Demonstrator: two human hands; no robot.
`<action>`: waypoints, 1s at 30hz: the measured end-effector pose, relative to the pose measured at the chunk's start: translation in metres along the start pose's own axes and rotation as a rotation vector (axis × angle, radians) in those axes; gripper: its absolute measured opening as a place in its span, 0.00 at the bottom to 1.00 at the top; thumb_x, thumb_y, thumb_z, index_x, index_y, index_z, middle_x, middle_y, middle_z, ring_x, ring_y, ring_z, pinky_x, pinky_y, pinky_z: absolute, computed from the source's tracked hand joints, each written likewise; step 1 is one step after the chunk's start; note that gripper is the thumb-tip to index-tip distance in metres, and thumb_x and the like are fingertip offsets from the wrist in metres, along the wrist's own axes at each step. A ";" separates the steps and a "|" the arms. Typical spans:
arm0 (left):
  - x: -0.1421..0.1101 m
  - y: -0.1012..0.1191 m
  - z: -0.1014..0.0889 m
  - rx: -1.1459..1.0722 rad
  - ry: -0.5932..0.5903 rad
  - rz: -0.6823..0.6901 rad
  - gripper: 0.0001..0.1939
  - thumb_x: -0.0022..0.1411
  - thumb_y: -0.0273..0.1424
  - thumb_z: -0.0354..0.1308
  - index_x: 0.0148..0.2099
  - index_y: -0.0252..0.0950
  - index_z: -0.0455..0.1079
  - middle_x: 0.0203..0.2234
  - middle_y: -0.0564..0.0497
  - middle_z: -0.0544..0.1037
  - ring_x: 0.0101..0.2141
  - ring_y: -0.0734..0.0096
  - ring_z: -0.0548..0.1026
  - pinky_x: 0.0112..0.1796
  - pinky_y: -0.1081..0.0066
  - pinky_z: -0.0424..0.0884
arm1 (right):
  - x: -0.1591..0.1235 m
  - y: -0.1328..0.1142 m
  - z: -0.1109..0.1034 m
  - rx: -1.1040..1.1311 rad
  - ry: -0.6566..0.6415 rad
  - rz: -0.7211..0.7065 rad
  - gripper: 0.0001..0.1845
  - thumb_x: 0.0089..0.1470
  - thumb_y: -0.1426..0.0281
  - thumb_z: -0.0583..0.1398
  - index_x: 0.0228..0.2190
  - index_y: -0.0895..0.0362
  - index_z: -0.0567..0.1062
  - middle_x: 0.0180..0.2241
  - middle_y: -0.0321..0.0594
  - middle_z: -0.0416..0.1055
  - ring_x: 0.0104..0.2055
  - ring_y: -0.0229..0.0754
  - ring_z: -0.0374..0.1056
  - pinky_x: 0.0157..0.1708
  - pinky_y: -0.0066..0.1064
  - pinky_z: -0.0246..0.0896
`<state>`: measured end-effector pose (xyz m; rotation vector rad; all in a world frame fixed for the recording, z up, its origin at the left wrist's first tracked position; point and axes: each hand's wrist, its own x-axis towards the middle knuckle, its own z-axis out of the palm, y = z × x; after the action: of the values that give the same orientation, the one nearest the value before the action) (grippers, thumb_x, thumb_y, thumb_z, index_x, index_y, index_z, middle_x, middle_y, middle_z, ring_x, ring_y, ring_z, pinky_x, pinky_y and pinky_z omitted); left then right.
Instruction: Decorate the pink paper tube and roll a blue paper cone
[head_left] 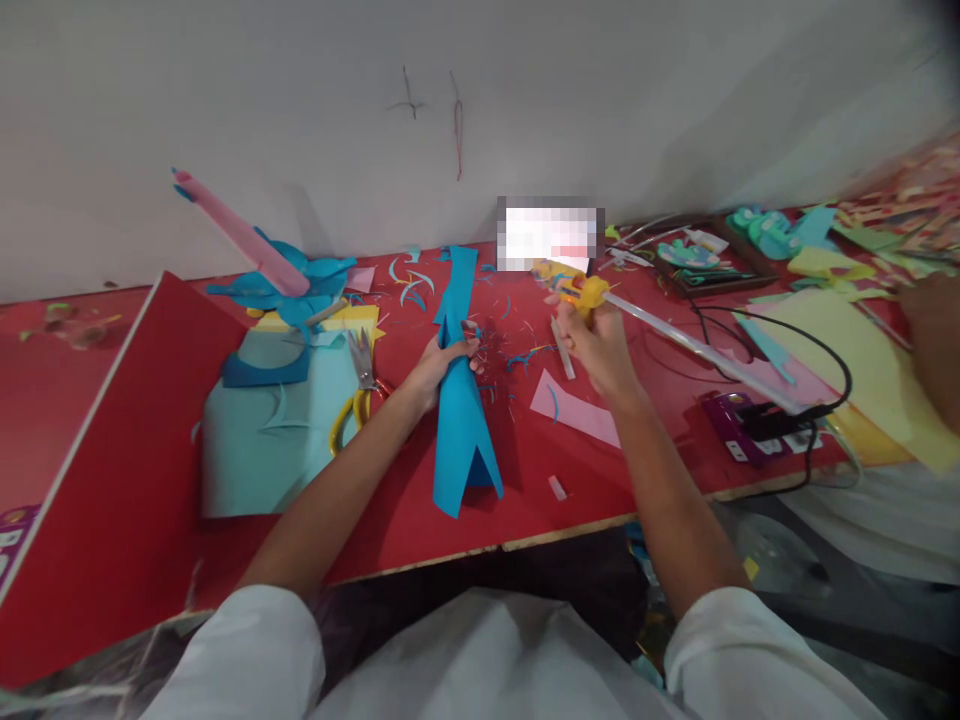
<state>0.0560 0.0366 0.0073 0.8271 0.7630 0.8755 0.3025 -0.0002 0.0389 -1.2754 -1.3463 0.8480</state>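
My left hand [448, 362] is closed around a rolled blue paper cone [465, 425], which lies lengthwise on the red table with its wide, notched end toward me. In my right hand [596, 340] is a yellow hot glue gun [571, 287], gripped by its handle and held over the table. A long clear glue stick [694, 345] sticks out of its back. Beyond the cone lies a blue paper strip [463, 280]. Yellow-handled scissors [361, 385] rest left of my left hand, beside light blue sheets [247, 455]. A pink paper piece [574, 410] lies below my right hand.
A red board [120, 450] stands at the left, near a pink paper tube [244, 232] on blue petals. A purple power strip [739, 428] with a black cable sits right. A tray [709, 262] stands behind. Another person's hand [928, 330] is at the right edge.
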 end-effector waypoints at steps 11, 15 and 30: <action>0.002 -0.001 0.002 0.091 0.057 -0.039 0.22 0.48 0.38 0.76 0.38 0.35 0.69 0.20 0.53 0.76 0.22 0.73 0.75 0.26 0.74 0.71 | 0.002 0.028 0.051 0.297 -0.356 0.092 0.33 0.53 0.35 0.64 0.31 0.54 0.74 0.23 0.34 0.65 0.20 0.33 0.57 0.11 0.25 0.47; 0.004 -0.005 -0.001 0.091 0.042 -0.024 0.23 0.49 0.37 0.75 0.42 0.34 0.70 0.21 0.54 0.77 0.22 0.74 0.75 0.28 0.74 0.73 | 0.000 0.028 0.048 0.232 -0.415 0.127 0.35 0.56 0.34 0.61 0.31 0.55 0.76 0.20 0.32 0.63 0.17 0.31 0.53 0.12 0.25 0.45; 0.007 -0.010 -0.003 0.081 0.055 -0.015 0.25 0.49 0.35 0.76 0.45 0.35 0.69 0.21 0.55 0.75 0.22 0.72 0.76 0.29 0.72 0.75 | 0.002 0.023 0.051 0.091 -0.382 0.086 0.37 0.53 0.31 0.59 0.26 0.54 0.73 0.19 0.32 0.62 0.19 0.33 0.56 0.18 0.29 0.48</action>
<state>0.0600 0.0401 -0.0043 0.8710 0.8562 0.8611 0.2586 0.0139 0.0073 -1.1439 -1.5367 1.2457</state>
